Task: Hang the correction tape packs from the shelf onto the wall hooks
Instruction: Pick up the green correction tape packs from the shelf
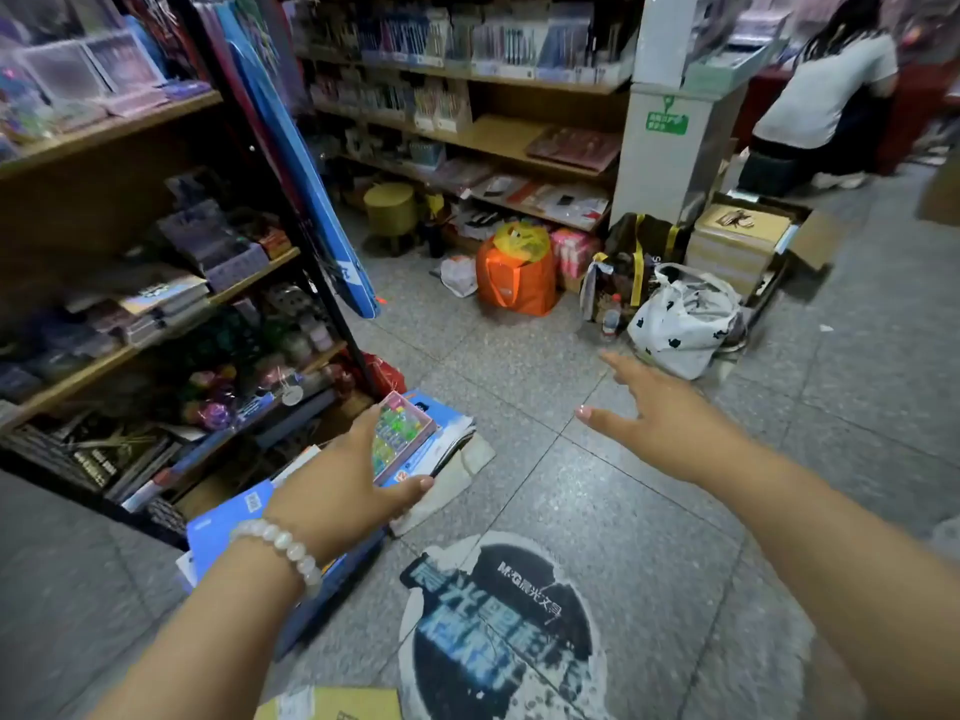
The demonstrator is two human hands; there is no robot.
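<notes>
My left hand [353, 480], with a pearl bracelet on its wrist, is shut on a stack of pink-edged clear correction tape packs [402, 433] with colourful contents, held low over the floor beside the wooden shelf unit [156, 335]. Out over the floor tiles my right hand [660, 413] is open, fingers spread, holding nothing. No wall hooks are in view.
Blue folders and papers [441, 439] lie on the floor under my left hand. Ahead stand an orange bag [514, 283], a white patterned bag [685, 324], cardboard boxes [737, 241] and a small yellow stool [389, 205]. A person [826, 90] sits at the far right. A round floor sticker [498, 626] lies near me.
</notes>
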